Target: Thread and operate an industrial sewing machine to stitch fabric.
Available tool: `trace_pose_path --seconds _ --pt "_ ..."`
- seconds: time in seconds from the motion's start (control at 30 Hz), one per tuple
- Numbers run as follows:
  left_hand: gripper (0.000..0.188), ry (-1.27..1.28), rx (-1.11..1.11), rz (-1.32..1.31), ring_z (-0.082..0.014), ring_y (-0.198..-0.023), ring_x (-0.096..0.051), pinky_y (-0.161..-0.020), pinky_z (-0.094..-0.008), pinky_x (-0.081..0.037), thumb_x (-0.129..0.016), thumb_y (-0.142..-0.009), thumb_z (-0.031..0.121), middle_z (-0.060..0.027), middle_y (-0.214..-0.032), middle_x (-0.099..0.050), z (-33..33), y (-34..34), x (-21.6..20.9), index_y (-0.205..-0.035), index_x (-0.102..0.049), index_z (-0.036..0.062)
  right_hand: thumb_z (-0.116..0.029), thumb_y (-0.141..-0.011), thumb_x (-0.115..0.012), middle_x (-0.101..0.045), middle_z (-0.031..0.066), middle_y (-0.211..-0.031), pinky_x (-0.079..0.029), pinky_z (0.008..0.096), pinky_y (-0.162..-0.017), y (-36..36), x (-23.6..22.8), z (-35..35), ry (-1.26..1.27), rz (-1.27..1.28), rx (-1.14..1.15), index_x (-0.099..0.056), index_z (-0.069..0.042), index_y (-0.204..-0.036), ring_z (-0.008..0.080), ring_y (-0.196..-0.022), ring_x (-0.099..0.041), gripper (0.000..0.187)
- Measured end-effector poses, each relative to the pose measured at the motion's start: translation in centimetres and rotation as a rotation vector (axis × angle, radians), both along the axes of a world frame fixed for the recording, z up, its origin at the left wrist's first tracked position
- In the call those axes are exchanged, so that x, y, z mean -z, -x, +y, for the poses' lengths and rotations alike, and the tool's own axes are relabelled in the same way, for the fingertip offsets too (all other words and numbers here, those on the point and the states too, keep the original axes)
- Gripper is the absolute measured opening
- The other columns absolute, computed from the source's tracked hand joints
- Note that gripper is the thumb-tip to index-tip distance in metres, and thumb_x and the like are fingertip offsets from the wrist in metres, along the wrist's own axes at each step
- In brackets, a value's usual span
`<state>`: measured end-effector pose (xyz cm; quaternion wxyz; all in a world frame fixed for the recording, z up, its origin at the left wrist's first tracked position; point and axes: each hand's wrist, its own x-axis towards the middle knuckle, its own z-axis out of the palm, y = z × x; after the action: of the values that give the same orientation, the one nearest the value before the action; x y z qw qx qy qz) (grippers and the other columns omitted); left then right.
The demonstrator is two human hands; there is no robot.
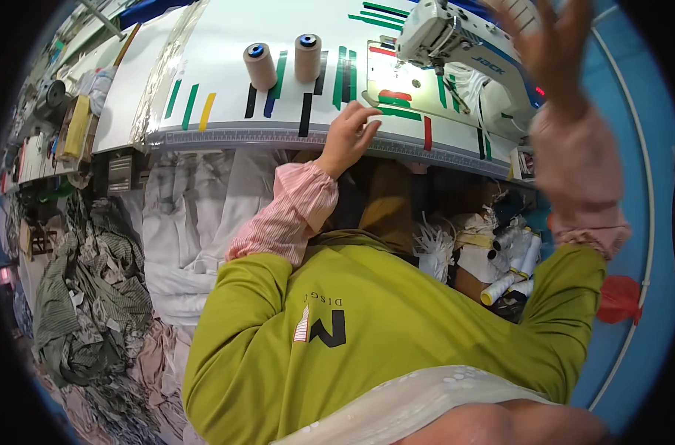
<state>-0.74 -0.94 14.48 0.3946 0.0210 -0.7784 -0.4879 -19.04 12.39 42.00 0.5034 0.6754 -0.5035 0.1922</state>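
My left hand [348, 138] is at the front edge of the white sewing table [226, 52]. Its fingers are bent and the thumb stands apart from them, with nothing visible between. Just beyond the fingertips lie strips of green tape [398, 113] and the lit plate under the sewing machine [463, 48]. My right hand [549, 52] is raised at the machine's right end, fingers spread and smeared by motion, with nothing seen in it. Two beige thread cones, a left one [261, 68] and a right one [308, 59], stand upright left of the machine.
A ruler strip [278, 139] runs along the table's front edge. White cloth [196, 222] hangs below it, with a heap of green striped fabric [89, 297] further left. Thread spools [512, 274] fill a spot below the table's right side. A red bag [619, 299] hangs at the right.
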Motion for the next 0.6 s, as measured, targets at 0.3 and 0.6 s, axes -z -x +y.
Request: trace_pose_path --seconds 0.3,0.6 --pt "0.091 0.015 -0.722 0.02 -0.0377 -0.127 -0.038 -0.107 -0.0462 -0.035 -0.08 -0.078 0.015 -0.0242 -0.138 -0.035 -13.7 -4.3 -0.6 -0.147 -0.024 -0.0071 -0.032 -0.083 -0.078 -0.027 0.0197 -0.155 -0.034 0.0491 -0.114 -7.2 19.6 -13.2 -0.377 -0.83 0.028 -0.035 -0.021 -0.152 0.0401 -0.143 -0.03 0.082" --pt "0.054 -0.373 -0.329 -0.284 -0.0243 -0.091 -0.067 -0.081 -0.0354 -0.053 -0.082 -0.075 0.026 -0.0175 -0.1 -0.067 -15.5 -2.9 -0.4 -0.112 -0.057 -0.0039 -0.017 -0.083 -0.075 -0.062 0.0237 -0.121 -0.053 0.0397 -0.088 -8.7 24.3 -16.6 -0.383 -1.321 -0.078 -0.04 -0.011 -0.143 0.0362 -0.103 -0.066 0.069"
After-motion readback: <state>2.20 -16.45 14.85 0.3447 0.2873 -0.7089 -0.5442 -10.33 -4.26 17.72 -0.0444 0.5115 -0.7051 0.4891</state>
